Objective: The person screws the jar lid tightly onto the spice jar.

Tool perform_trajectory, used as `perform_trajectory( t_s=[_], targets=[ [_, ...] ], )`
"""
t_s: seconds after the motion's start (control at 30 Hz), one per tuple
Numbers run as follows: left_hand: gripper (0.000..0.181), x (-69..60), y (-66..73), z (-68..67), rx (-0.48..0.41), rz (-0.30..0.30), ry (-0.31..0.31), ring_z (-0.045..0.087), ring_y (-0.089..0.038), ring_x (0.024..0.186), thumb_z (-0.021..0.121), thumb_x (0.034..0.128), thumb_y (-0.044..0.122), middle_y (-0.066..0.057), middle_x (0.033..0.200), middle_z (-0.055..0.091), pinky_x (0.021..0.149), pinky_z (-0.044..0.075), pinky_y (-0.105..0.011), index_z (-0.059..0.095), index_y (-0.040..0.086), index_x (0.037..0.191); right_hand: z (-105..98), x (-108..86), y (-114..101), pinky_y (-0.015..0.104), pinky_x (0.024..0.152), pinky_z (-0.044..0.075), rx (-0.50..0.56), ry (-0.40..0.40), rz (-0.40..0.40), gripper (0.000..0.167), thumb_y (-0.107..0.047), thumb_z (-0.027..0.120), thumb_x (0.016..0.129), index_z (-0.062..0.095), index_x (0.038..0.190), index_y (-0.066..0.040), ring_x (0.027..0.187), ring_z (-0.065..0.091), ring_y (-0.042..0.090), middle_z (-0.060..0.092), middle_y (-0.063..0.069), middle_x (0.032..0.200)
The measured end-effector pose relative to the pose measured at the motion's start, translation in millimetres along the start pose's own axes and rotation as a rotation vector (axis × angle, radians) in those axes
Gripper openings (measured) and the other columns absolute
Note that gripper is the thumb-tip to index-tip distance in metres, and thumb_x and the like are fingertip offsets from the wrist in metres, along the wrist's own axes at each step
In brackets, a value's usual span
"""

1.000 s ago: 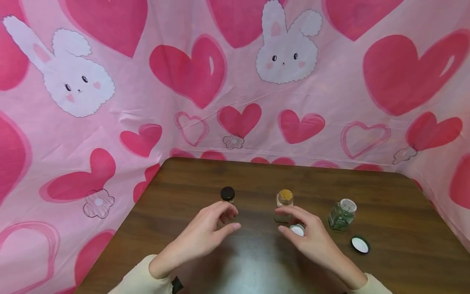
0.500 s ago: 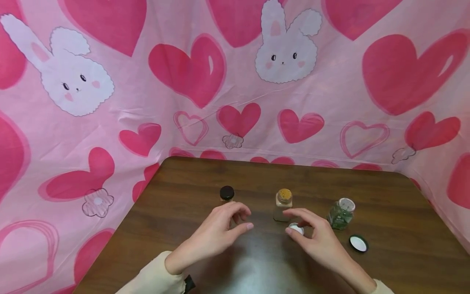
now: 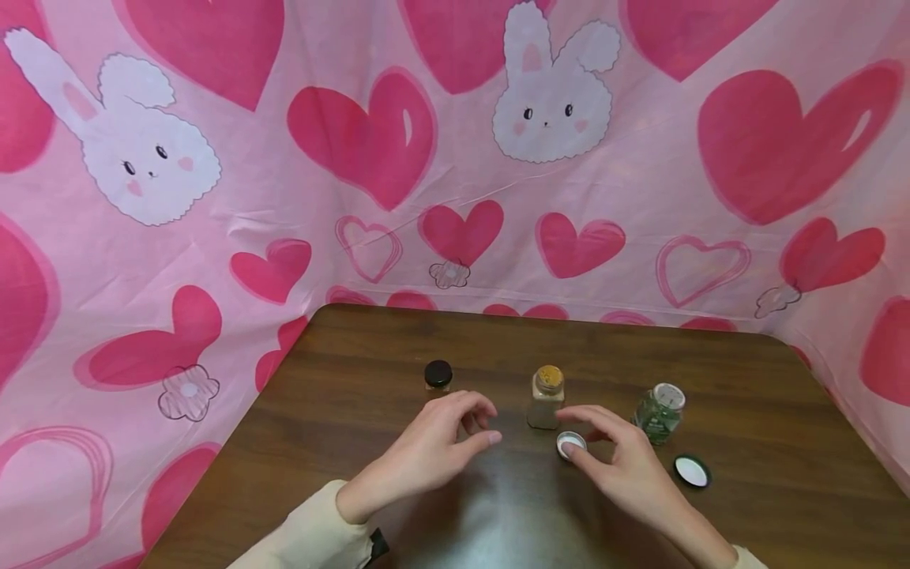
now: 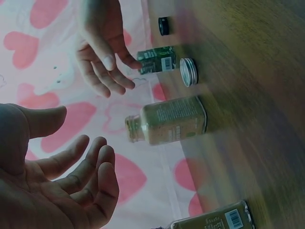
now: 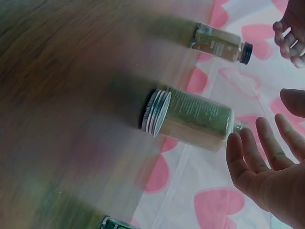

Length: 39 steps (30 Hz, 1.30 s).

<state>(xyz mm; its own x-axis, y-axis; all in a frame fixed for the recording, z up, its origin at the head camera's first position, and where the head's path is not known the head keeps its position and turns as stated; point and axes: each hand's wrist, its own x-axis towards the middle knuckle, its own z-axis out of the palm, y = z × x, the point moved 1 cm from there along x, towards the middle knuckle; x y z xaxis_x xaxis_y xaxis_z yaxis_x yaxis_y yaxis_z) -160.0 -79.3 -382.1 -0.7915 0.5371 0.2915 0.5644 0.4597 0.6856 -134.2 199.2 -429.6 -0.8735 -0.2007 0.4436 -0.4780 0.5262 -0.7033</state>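
Note:
Relaxed and bent, the fingers of my left hand (image 3: pixel 430 446) (image 4: pixel 71 186) hold nothing. It hovers over the table, between a black-capped jar (image 3: pixel 438 375) (image 5: pixel 219 43) and an uncapped jar with yellow-brown contents (image 3: pixel 546 399) (image 4: pixel 174 120) (image 5: pixel 200 119). My right hand (image 3: pixel 629 466) (image 4: pixel 102 47) (image 5: pixel 269 174) is also empty, thumb and fingers apart, just right of the uncapped jar. Its thumb overlaps the view of a lid (image 3: pixel 570 444) (image 4: pixel 188 72) (image 5: pixel 156 112) lying white side up in front of that jar; contact is not visible.
A green jar (image 3: pixel 659 412) (image 4: pixel 157 59) without its lid stands on the right of the brown table (image 3: pixel 341 348). In front of it lies a dark-rimmed lid (image 3: pixel 692 471) (image 4: pixel 164 26). Pink heart-patterned cloth (image 3: pixel 455 158) hangs behind the table.
My left hand has moved right, away from the black-capped jar. My right hand has shifted slightly right and down, showing more of the uncapped jar and the lid beside it.

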Motion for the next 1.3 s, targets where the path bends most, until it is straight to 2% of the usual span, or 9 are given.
perform_trajectory(
  t_s=[0.27,0.47,0.67,0.87,1.3],
  targets=[
    [0.012,4.6,-1.5,5.2,-0.001,-0.018,-0.026,0.06,-0.004,0.082,0.077,0.0988,0.022,0.012,0.091,0.064,0.078,0.052,-0.03,0.071,0.016,0.107,-3,-1.1,5,0.038,0.081,0.059,-0.029,0.008,-0.004,0.043,-0.001,0.086,0.086,0.074,0.123,-0.018,0.092,0.07,0.013,0.073,-0.004,0.118],
    [0.012,8.4,-2.6,9.9,-0.002,-0.023,-0.037,0.059,-0.004,0.082,0.078,0.0983,0.021,0.012,0.091,0.062,0.078,0.051,-0.027,0.071,0.016,0.107,-4,-0.5,9,0.036,0.081,0.059,-0.049,0.006,-0.01,0.046,0.0,0.086,0.085,0.074,0.123,-0.022,0.094,0.07,0.017,0.073,-0.005,0.119],
    [0.013,12.2,-4.5,12.7,0.005,-0.026,-0.048,0.059,-0.003,0.081,0.077,0.0987,0.022,0.012,0.09,0.062,0.077,0.049,-0.026,0.071,0.016,0.108,-5,-1.0,13,0.037,0.081,0.059,-0.055,0.004,-0.012,0.047,0.001,0.087,0.084,0.074,0.123,-0.022,0.1,0.068,0.011,0.073,-0.007,0.119],
    [0.013,16.1,-6.8,17.0,0.002,-0.045,-0.06,0.059,-0.003,0.081,0.078,0.0982,0.021,0.012,0.09,0.062,0.076,0.049,-0.025,0.071,0.016,0.108,-5,-2.4,17,0.037,0.081,0.059,-0.062,0.002,-0.005,0.045,0.0,0.087,0.085,0.074,0.122,-0.021,0.108,0.068,0.02,0.072,-0.007,0.119],
    [0.015,26.7,-13.8,25.8,0.007,-0.048,-0.076,0.058,-0.004,0.079,0.079,0.0966,0.019,0.01,0.089,0.061,0.073,0.049,-0.023,0.071,0.013,0.108,-8,-2.5,23,0.034,0.08,0.057,-0.112,-0.014,0.045,0.043,-0.003,0.087,0.085,0.075,0.122,-0.021,0.104,0.067,0.021,0.072,-0.009,0.12]
  ],
)
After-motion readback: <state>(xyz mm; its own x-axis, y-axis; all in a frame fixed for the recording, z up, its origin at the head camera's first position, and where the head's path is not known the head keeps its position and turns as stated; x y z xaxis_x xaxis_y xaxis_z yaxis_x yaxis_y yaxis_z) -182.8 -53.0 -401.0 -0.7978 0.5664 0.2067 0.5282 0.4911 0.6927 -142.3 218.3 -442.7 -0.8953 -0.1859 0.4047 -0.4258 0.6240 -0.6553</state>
